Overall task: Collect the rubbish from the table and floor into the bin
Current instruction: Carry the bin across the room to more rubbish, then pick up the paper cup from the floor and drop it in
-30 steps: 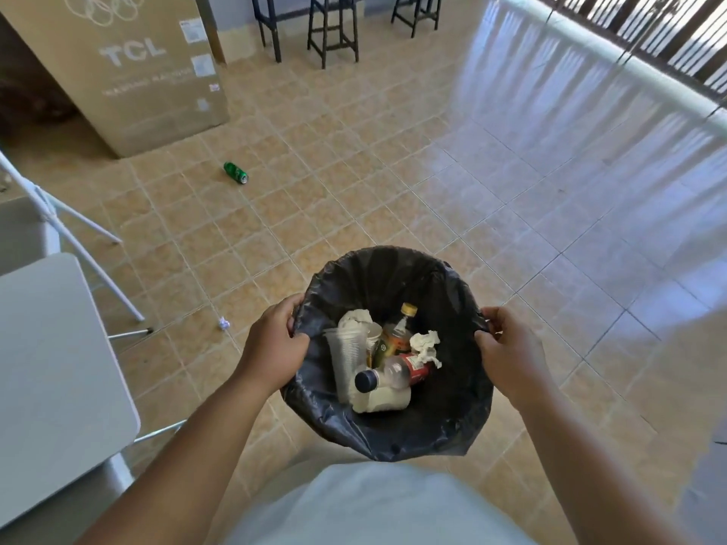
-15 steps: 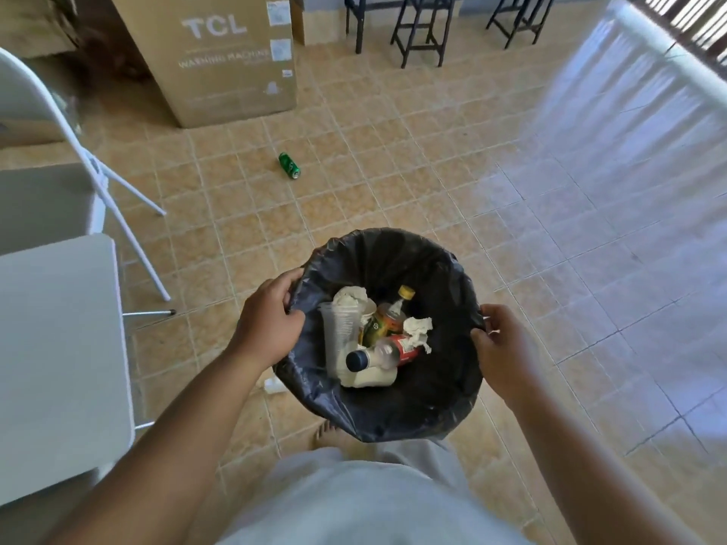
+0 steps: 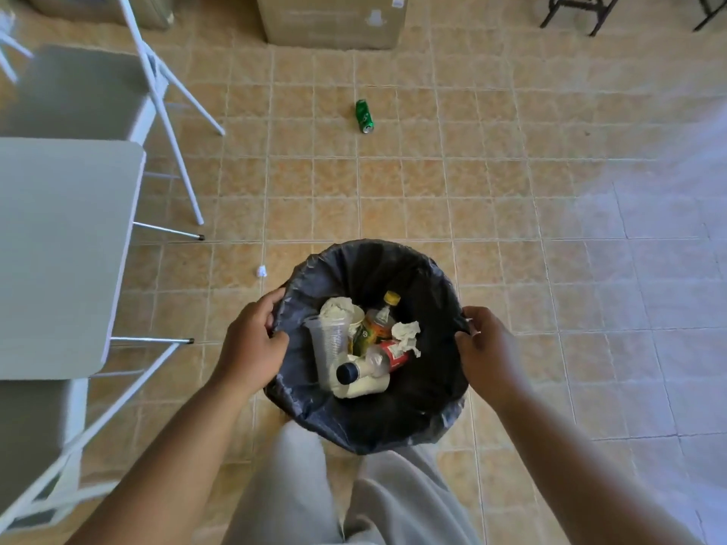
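I carry a round bin lined with a black bag, held in front of my legs above the tiled floor. My left hand grips its left rim and my right hand grips its right rim. Inside lie a clear plastic cup, two bottles, a paper cup and crumpled tissues. A green can lies on its side on the floor ahead. A small crumpled white paper lies on the floor just left of the bin.
A white table stands at the left with thin metal legs. A white folding chair is behind it. A large cardboard box stands at the far centre, and dark stool legs show at the top right.
The view has swung left and tipped down: the can now lies straight ahead and nearer, and the table and chair fill more of the left. Both hands keep their grip on the bin.
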Available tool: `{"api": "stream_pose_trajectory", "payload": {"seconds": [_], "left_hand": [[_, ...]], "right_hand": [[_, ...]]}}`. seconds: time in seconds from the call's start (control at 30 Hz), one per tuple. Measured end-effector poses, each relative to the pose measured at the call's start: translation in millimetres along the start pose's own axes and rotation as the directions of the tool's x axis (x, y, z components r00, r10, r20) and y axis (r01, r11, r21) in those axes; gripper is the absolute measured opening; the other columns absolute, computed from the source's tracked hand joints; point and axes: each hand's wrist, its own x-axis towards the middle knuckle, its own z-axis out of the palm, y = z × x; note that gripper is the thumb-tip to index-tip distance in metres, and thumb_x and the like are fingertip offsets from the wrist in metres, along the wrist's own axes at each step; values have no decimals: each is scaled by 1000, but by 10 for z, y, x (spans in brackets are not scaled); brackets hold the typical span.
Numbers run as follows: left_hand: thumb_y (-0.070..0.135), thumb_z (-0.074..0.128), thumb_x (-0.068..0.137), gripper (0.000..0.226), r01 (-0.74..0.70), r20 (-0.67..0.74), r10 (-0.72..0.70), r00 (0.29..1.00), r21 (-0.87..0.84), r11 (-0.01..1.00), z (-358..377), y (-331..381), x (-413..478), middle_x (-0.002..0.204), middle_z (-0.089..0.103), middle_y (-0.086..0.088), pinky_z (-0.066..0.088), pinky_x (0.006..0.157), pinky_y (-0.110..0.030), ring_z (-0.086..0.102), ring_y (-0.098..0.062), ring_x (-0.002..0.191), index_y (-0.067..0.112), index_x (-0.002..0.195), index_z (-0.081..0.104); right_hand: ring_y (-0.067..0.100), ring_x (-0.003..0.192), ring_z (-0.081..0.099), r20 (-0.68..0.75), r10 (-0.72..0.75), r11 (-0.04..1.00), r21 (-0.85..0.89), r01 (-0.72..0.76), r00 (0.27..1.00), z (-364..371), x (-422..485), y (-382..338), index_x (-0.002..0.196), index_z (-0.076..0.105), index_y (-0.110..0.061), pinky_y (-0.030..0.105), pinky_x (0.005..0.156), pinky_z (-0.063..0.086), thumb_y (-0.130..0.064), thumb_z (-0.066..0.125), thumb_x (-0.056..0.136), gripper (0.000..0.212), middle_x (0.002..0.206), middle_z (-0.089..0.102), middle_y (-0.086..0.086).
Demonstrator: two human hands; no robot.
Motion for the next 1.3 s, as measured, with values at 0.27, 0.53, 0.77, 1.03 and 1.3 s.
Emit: {"api": "stream_pose_trajectory", "payload": {"seconds": [0.27, 0.53, 0.77, 1.03, 1.3], "left_hand": [[4, 57, 83, 64, 83, 16, -83, 996, -13, 996, 1183, -867, 1224, 82, 49, 7, 34, 58, -18, 51, -8, 70, 31, 140, 45], [2, 52, 82, 62, 28, -93, -30, 995, -23, 999, 2220, -1834, 2767, 73, 45, 20, 34, 55, -3, 51, 9, 64, 30, 136, 47], [12, 52, 78, 59, -37, -210, 45, 977, 42, 998, 2687, -2444, 3880, 63, 48, 11, 34, 49, -10, 50, -1, 56, 37, 131, 52], [21, 48, 76, 60, -149, -314, 139, 939, -6, 989, 2885, -2814, 4654, 80, 58, 3, 38, 57, -22, 53, -17, 68, 36, 134, 52], [25, 46, 88, 64, -162, -300, 203, 932, 155, 974, 2970, -2891, 4563, 133, 42, -11, 38, 85, -29, 48, -20, 103, 32, 150, 31]], "right_hand": [[24, 88, 64, 10, 38, 998, -43, -38, 999, 999, 1515, 604, 123, 57, -27, 44, 79, 55, -9, 56, 89, 38, 104, 66, 3], [17, 80, 63, -109, -122, 993, -18, 121, 987, 2431, 3203, 1141, 125, 49, -46, 28, 63, 46, -10, 51, 87, 53, 91, 59, -9], [21, 94, 61, -191, -327, 945, -87, 315, 926, 3179, 4476, 1290, 129, 54, -45, 27, 84, 46, -15, 50, 79, 59, 98, 62, -4], [14, 82, 53, -203, -481, 876, -140, 461, 853, 3484, 5160, 1337, 131, 58, -34, 12, 63, 37, -11, 48, 83, 54, 86, 58, -9], [38, 113, 52, -192, -531, 822, -352, 447, 826, 3617, 5030, 1146, 138, 49, -16, 33, 91, 40, -30, 56, 88, 52, 132, 48, 18]]}}
